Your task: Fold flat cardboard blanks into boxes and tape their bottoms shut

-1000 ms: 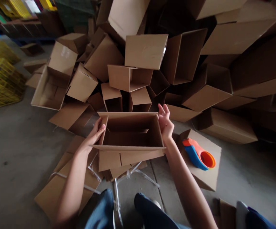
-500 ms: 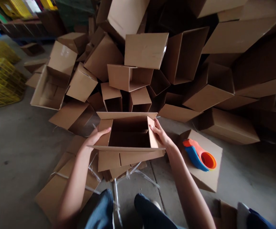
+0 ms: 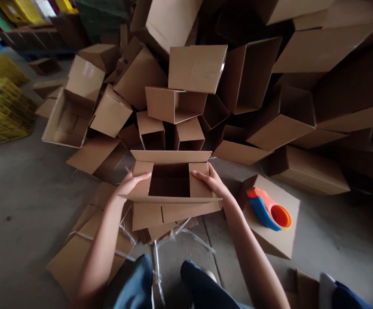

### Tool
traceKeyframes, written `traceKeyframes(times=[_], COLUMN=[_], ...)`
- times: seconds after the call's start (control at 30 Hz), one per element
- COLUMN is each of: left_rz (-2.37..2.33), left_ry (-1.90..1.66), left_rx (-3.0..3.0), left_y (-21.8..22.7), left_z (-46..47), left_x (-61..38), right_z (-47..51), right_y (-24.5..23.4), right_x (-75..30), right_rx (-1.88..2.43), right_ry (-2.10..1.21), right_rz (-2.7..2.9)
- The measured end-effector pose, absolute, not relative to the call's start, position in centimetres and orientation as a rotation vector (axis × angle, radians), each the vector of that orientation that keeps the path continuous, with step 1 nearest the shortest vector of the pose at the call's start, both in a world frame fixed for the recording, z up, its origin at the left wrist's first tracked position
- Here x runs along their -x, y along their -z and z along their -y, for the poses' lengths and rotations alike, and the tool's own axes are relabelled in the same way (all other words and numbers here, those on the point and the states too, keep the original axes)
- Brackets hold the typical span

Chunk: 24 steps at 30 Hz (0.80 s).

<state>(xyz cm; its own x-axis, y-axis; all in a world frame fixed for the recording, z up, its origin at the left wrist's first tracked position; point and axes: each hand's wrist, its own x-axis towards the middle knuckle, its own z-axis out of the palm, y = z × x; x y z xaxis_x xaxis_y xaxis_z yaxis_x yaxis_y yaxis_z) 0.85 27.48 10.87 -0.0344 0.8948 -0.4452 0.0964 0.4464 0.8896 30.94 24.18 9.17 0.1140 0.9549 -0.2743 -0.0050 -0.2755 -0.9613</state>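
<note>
Pressing 2 flaps inward on an open box: risks

Box point(image 3: 176, 211) sits mouth-up on a stack of flat cardboard point(image 3: 86, 244) on the floor point(image 3: 22, 206), just ahead of the person's knees point(image 3: 202, 283).

Left hand point(image 3: 126, 185) lies palm-down on the left flap point(image 3: 140, 177), fingers stretched out and loose, gripping nothing. Right hand point(image 3: 210, 182) does the same on the right flap point(image 3: 199, 185). Both short flaps are folded in, roughly level. Far flap point(image 3: 170, 156) and near flap point(image 3: 170, 198) stand out flat and unfolded.

Likely trouble:
- Only flat palms hold the 2 short flaps. Lift a hand and the card may spring back up.
- Uneven push could rack the box out of square. The loose stack beneath may slide, as may the plastic straps point(image 3: 186, 234) lying on it.
- Tape dispenser point(image 3: 268, 209) rests on a separate carton point(image 3: 283, 244), near the right forearm but out of finger reach. Fetching it would free 1 flap.
- Pile of boxes point(image 3: 196, 68) leans close behind. A nudge to the far flap could bring some down.
</note>
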Motion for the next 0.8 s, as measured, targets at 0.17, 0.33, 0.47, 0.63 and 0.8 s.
traceKeyframes(times=[0.17,0.33,0.47,0.63,0.8], left_rz=[-1.479,-1.474,-1.461,-1.419,-1.429], left_ry=[-0.796,-0.813,-0.844,-0.904,-0.908], left_rx=[-0.9,-0.905,-0.879,-0.833,-0.778], left_y=[-11.2,-11.1,-11.3,-11.3,-11.0], left_z=[-27.3,-27.3,-27.1,-26.9,-26.8], left_x=[-1.1,-1.1,-1.3,-1.5,-1.6], right_z=[-24.2,-24.9,-24.7,-23.4,-21.4], right_y=[-9.4,-8.3,-8.7,-11.7,-15.6], right_x=[-31.0,-31.8,-32.5,-33.1,-32.3], right_rx=[1.558,1.66,1.671,1.578,1.596], right_ry=[-1.309,-1.091,-0.97,-0.866,-0.84], right_rz=[0.954,1.042,1.151,1.228,1.436])
